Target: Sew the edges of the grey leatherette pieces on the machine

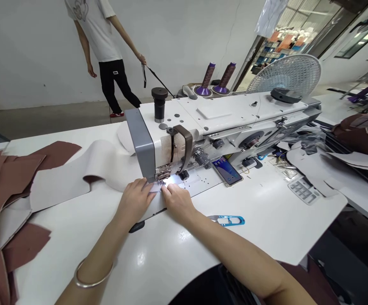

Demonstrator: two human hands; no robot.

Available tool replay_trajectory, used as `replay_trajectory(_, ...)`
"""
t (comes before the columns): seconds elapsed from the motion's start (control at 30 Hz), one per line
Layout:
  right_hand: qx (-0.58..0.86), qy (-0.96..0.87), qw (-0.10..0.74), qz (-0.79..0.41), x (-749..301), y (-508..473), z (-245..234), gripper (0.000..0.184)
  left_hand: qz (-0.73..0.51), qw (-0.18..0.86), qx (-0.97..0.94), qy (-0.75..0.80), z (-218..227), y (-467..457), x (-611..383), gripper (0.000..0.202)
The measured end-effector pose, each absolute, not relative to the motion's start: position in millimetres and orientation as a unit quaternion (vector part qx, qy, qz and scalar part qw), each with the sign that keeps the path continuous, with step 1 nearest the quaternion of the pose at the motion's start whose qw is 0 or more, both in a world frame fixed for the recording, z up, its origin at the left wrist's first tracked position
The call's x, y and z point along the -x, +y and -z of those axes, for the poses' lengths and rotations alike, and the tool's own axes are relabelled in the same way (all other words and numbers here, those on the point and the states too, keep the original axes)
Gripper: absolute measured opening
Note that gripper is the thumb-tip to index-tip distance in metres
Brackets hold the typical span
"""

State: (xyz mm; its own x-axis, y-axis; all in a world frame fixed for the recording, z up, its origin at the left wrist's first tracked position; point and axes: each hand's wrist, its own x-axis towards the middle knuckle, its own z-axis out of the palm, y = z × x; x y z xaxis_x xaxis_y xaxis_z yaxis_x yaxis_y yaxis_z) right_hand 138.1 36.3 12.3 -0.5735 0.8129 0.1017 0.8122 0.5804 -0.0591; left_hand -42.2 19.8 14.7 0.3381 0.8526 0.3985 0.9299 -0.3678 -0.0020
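Note:
A white sewing machine (177, 127) stands in front of me, its lamp lighting the needle and presser foot (162, 181). A long leather piece (63, 182), pale backing up and brown underneath, runs from the left toward the needle, with a raised fold in it. My left hand (135, 199) is closed on the edge of the piece just left of the presser foot, fingers on top and thumb toward the needle. Close to the foot on the right, my right hand (178, 202) pinches the near edge; its fingertips partly hide what they hold.
Brown leather pieces (9, 182) are heaped at left. Blue-handled thread snips (230, 220) and a phone (227, 170) lie right of my hands. Two thread cones (217, 80) and a fan (285, 76) stand behind the machine. Beyond the table, a person (99, 42) holds a strap.

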Motion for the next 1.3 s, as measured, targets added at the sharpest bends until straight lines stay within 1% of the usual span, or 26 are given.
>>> replay_trajectory(0.13, 0.472, -0.878, 0.080, 0.002, -139, 37, -10, 0.018, 0.114, 0.137, 0.829, -0.530, -24, 11, 36, 0.020)
replay_trajectory(0.23, 0.474, -0.876, 0.094, -0.003, -139, 37, -11, 0.016, 0.085, 0.131, 0.835, -0.527, -27, 7, 30, 0.024)
replay_trajectory(0.33, 0.482, -0.871, 0.098, -0.020, -139, 38, -14, 0.016, 0.155, 0.125, 0.812, -0.549, -23, 10, 27, 0.020)
replay_trajectory(0.47, 0.488, -0.861, 0.128, -0.071, -140, 42, -17, 0.021, 0.255, 0.072, 0.770, -0.580, -13, 17, 28, 0.026)
replay_trajectory(0.57, 0.486, -0.849, 0.173, -0.111, -139, 46, -16, 0.025, 0.292, 0.036, 0.761, -0.578, -9, 19, 27, 0.023)
replay_trajectory(0.67, 0.514, -0.825, 0.192, -0.138, -135, 49, -15, 0.021, 0.299, 0.031, 0.769, -0.564, -8, 18, 25, 0.024)
replay_trajectory(0.8, 0.553, -0.800, 0.174, -0.156, -129, 52, -17, 0.014, 0.263, 0.058, 0.773, -0.575, -7, 17, 22, 0.028)
replay_trajectory(0.93, 0.564, -0.803, 0.143, -0.128, -131, 48, -19, 0.015, 0.230, 0.050, 0.777, -0.584, -3, 17, 22, 0.029)
replay_trajectory(1.0, 0.547, -0.821, 0.131, -0.095, -135, 44, -17, 0.018, 0.230, 0.045, 0.777, -0.585, -1, 18, 23, 0.030)
replay_trajectory(1.13, 0.487, -0.866, 0.112, -0.036, -142, 36, -13, 0.019, 0.222, 0.045, 0.782, -0.580, 0, 18, 25, 0.029)
replay_trajectory(1.3, 0.452, -0.887, 0.099, -0.001, -141, 35, -9, 0.022, 0.227, 0.037, 0.782, -0.579, -1, 16, 25, 0.031)
